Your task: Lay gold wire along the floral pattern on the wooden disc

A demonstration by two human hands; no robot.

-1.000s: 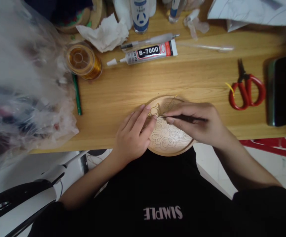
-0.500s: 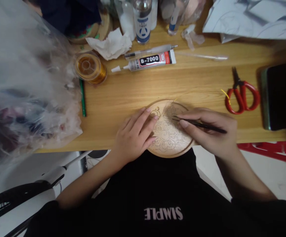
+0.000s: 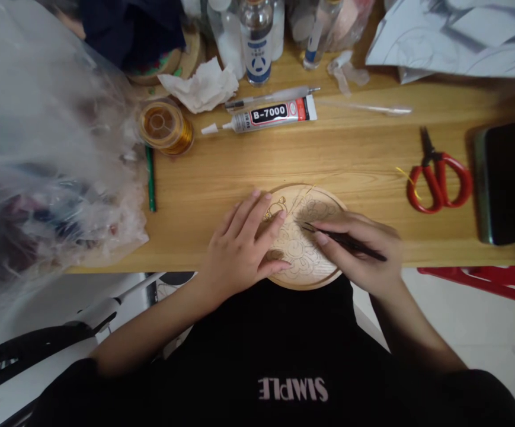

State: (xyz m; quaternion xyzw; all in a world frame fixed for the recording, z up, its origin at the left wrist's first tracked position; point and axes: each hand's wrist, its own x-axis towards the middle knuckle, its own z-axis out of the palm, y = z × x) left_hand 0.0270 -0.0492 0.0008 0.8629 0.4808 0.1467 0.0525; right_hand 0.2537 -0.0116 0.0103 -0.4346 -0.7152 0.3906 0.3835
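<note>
A round wooden plate (image 3: 323, 277) with a flower pattern drawn in thin lines lies at the table's front edge. My left hand (image 3: 243, 246) rests on its left side, fingers spread. Pinched in my right hand (image 3: 366, 249) is a pair of dark tweezers (image 3: 350, 240), tips low over the middle of the plate. Beside my left fingertips, gold wire (image 3: 279, 204) forms small curls on the pattern. A loose end of wire (image 3: 308, 193) reaches the plate's far rim. Whether the tweezer tips grip the wire is too small to tell.
Behind the plate lie a B-7000 glue tube (image 3: 270, 114), a pen (image 3: 275, 96) and a wire spool (image 3: 166, 127). Red-handled scissors (image 3: 439, 178) and a phone (image 3: 510, 181) are on the right. A plastic bag (image 3: 53, 148) fills the left; bottles (image 3: 257, 44) stand at the back.
My right hand and the tweezers have moved left and nearer to me over the plate. My left thumb has spread away from the fingers. The view has shifted slightly.
</note>
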